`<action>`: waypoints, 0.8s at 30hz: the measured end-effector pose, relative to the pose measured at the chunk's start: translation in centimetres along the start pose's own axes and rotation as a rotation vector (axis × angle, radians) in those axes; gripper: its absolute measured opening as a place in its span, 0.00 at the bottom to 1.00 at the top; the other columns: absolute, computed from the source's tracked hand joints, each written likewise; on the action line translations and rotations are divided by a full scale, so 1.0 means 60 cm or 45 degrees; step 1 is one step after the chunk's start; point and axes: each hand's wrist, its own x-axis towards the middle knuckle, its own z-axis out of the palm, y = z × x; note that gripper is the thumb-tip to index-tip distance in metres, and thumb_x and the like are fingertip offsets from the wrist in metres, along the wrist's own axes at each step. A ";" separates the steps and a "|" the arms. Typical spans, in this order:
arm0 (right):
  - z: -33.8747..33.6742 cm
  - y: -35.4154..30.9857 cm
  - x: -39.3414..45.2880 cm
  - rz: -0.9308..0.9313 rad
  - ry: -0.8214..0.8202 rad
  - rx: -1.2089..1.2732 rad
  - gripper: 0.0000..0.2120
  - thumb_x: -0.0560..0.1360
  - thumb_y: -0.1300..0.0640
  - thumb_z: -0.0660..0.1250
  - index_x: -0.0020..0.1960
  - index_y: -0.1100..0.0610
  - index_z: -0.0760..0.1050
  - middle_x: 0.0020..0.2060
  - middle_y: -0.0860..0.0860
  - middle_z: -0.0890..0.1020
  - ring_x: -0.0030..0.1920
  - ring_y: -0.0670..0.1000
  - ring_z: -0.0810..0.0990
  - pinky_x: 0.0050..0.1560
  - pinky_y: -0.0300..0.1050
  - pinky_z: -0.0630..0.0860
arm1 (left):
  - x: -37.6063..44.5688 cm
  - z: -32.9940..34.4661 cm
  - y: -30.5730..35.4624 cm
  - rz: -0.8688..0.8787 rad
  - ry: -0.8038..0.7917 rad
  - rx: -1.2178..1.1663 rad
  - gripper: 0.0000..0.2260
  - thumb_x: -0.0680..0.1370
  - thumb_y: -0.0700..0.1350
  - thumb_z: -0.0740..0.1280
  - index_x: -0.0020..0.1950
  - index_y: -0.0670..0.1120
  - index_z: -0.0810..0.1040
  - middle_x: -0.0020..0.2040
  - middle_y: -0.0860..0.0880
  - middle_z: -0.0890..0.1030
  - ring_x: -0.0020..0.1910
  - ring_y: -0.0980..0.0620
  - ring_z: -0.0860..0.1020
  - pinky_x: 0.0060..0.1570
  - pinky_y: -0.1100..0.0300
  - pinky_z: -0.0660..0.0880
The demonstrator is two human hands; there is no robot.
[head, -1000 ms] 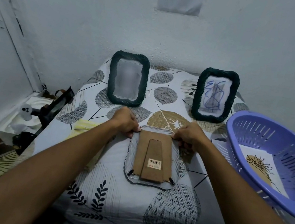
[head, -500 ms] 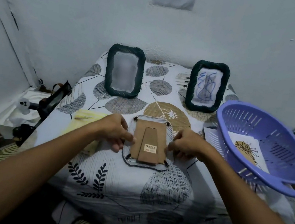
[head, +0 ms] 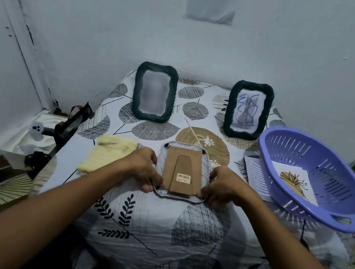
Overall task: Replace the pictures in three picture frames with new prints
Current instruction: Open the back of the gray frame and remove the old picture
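A: Frame, face down, cardboard back up, barcode sticker near its lower edge; lies mid-surface on the leaf-print cloth

B: Hands?

A: Left hand at the frame's lower left corner, fingers curled, pinching the edge. Right hand at the lower right corner, fingers curled, pinching there too

B: Other frames?

A: Two, dark woven rims, upright at the back by the wall. Left frame holds a blurred picture; right frame holds a blue line drawing. Well apart from each other

B: Prints?

A: One print, a plant drawing with a tan patch, inside the purple basket at right. More sheets under the basket's left side, details cannot be told

B: Anything else?

A: Yellow cloth, just left of the left hand
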 end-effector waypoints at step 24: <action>0.007 -0.003 -0.004 0.126 0.003 0.134 0.08 0.74 0.72 0.66 0.39 0.65 0.70 0.35 0.63 0.81 0.29 0.56 0.80 0.27 0.46 0.80 | 0.003 -0.006 -0.010 -0.042 0.002 -0.166 0.28 0.67 0.28 0.74 0.63 0.40 0.67 0.35 0.35 0.80 0.25 0.45 0.81 0.27 0.55 0.80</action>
